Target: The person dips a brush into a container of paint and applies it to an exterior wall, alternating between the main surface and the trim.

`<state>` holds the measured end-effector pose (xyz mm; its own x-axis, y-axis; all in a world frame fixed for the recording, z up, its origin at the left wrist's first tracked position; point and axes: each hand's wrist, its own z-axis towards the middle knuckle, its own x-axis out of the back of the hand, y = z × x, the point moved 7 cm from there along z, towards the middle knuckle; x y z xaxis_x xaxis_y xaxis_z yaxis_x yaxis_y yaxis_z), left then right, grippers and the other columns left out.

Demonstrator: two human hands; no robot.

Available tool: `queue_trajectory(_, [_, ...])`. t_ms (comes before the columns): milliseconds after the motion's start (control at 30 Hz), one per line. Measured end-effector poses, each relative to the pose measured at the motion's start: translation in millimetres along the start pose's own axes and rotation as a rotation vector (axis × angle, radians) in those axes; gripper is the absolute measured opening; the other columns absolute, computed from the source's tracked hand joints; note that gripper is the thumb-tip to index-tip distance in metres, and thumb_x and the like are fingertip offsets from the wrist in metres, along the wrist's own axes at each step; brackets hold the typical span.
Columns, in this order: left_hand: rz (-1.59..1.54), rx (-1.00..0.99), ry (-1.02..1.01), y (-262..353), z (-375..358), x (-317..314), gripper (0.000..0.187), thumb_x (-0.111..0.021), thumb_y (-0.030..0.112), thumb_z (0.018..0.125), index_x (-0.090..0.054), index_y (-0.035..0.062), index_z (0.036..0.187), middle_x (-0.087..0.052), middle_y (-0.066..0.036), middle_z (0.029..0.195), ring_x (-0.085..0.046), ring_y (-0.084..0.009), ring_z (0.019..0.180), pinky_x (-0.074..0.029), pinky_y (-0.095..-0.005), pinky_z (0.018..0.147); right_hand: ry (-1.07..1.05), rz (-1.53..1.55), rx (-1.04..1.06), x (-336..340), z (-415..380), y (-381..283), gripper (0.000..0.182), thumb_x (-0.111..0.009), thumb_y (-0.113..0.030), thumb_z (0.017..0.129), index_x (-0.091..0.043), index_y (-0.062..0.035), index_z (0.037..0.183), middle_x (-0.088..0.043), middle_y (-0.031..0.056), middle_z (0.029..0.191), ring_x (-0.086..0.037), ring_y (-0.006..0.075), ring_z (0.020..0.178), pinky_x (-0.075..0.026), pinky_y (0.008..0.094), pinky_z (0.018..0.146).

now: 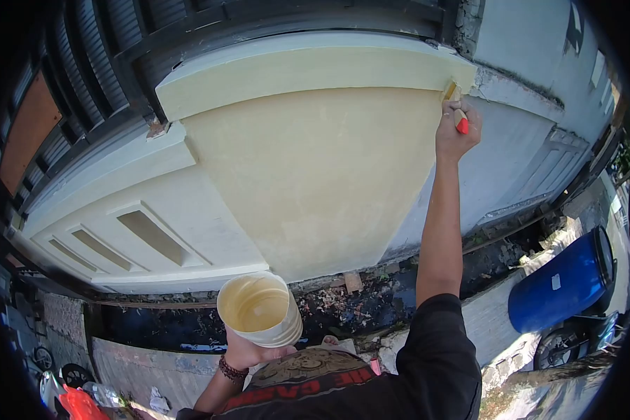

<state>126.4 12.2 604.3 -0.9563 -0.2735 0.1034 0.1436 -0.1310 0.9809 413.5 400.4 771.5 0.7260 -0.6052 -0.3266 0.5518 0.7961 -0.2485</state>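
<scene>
My right hand is raised at the upper right, its fingers closed around the handle of a paintbrush with a red end. The bristles touch the right end of the pale yellow ledge along the wall top. Below the ledge, the wall panel is cream-yellow. Low in front of me, my left hand grips a white bucket from beneath and the side. A little pale yellow paint shows inside it. Part of that hand is hidden behind the bucket.
A ditch with dark water and debris runs along the wall's foot. To the right stand a blue barrel and a motorcycle wheel. Black metal fencing rises above the wall. A red plastic bag lies lower left.
</scene>
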Motion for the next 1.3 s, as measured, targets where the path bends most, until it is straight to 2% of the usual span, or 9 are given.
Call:
queue_trajectory(133, [-0.041, -0.026, -0.046, 12, -5, 8, 0.102, -0.098, 0.021, 0.053, -0.044, 0.0007, 0.137, -0.058, -0.012, 0.129, -0.057, -0.0244, 0.120, -0.045, -0.0418, 0.104, -0.164, 0.058, 0.142, -59, -63, -137, 0.021, -0.071, 0.006, 0.066, -0.065, -0.0082, 0.081, -0.059, 0.0094, 0.088, -0.062, 0.0264, 0.083, -0.052, 0.0359, 0.069])
queue_trajectory(333, [-0.062, -0.023, -0.104, 4, -25, 48, 0.099, -0.096, 0.019, 0.056, -0.044, 0.0027, 0.138, -0.058, -0.011, 0.130, -0.057, -0.0237, 0.120, -0.045, -0.0415, 0.104, -0.391, 0.644, -0.003, -101, -116, -280, 0.025, -0.067, 0.010, 0.063, -0.065, -0.0092, 0.078, -0.059, 0.0107, 0.089, -0.062, 0.0265, 0.081, -0.052, 0.0357, 0.065])
queue_trajectory(567, [0.117, -0.110, -0.077, 11, -57, 130, 0.097, -0.097, 0.026, 0.054, -0.048, 0.0013, 0.133, -0.062, -0.012, 0.125, -0.059, -0.0243, 0.117, -0.046, -0.0398, 0.102, -0.075, 0.613, -0.615, -62, -92, -148, 0.019, -0.073, 0.010, 0.075, -0.059, -0.0022, 0.078, -0.059, 0.0090, 0.098, -0.064, 0.0221, 0.096, -0.055, 0.0358, 0.084])
queue_trajectory(700, [-0.052, -0.072, -0.013, 1, -71, 172, 0.094, -0.097, 0.025, 0.054, -0.049, 0.0005, 0.132, -0.062, -0.012, 0.124, -0.060, -0.0237, 0.116, -0.047, -0.0391, 0.101, -0.004, 0.096, -0.107, -53, -98, -182, 0.022, -0.072, 0.011, 0.074, -0.060, -0.0050, 0.083, -0.059, 0.0085, 0.095, -0.063, 0.0250, 0.093, -0.053, 0.0368, 0.079])
queue_trajectory(867, [-0.040, -0.027, -0.023, -9, -81, 207, 0.102, -0.099, 0.023, 0.049, -0.047, 0.0000, 0.134, -0.059, -0.011, 0.127, -0.058, -0.0241, 0.116, -0.046, -0.0403, 0.102, -0.329, 0.283, 0.074, -114, -164, -310, 0.020, -0.073, 0.006, 0.072, -0.064, -0.0062, 0.084, -0.059, 0.0137, 0.092, -0.065, 0.0258, 0.085, -0.054, 0.0340, 0.070])
queue_trajectory(1033, [-0.018, -0.051, -0.043, -11, -88, 234, 0.103, -0.099, 0.023, 0.049, -0.046, -0.0004, 0.134, -0.059, -0.011, 0.127, -0.058, -0.0242, 0.116, -0.045, -0.0404, 0.102, -0.400, 0.566, -0.150, -109, -146, -317, 0.018, -0.075, 0.006, 0.074, -0.063, -0.0023, 0.083, -0.066, 0.0141, 0.100, -0.067, 0.0219, 0.093, -0.055, 0.0315, 0.080])
queue_trajectory(1100, [-0.051, -0.029, -0.028, -11, -94, 245, 0.103, -0.099, 0.023, 0.049, -0.046, -0.0005, 0.134, -0.059, -0.011, 0.128, -0.058, -0.0243, 0.117, -0.045, -0.0406, 0.103, -0.242, 0.686, -0.596, -102, -136, -257, 0.016, -0.074, 0.008, 0.078, -0.062, 0.0008, 0.085, -0.064, 0.0137, 0.098, -0.064, 0.0204, 0.099, -0.057, 0.0342, 0.083])
queue_trajectory(1233, [-0.071, -0.028, 0.032, -14, -104, 268, 0.101, -0.098, 0.022, 0.051, -0.046, 0.0006, 0.135, -0.060, -0.012, 0.126, -0.059, -0.0240, 0.117, -0.046, -0.0407, 0.102, 0.041, 0.485, -0.604, -79, -126, -207, 0.017, -0.072, 0.009, 0.077, -0.059, -0.0006, 0.083, -0.064, 0.0145, 0.100, -0.063, 0.0208, 0.100, -0.056, 0.0353, 0.088])
queue_trajectory(1300, [-0.074, -0.017, 0.036, -17, -107, 273, 0.104, -0.099, 0.022, 0.049, -0.044, -0.0005, 0.135, -0.059, -0.012, 0.128, -0.057, -0.0244, 0.118, -0.045, -0.0412, 0.104, 0.076, 0.130, -0.340, -75, -128, -224, 0.020, -0.071, 0.012, 0.075, -0.060, -0.0023, 0.082, -0.064, 0.0110, 0.097, -0.063, 0.0216, 0.095, -0.054, 0.0343, 0.085])
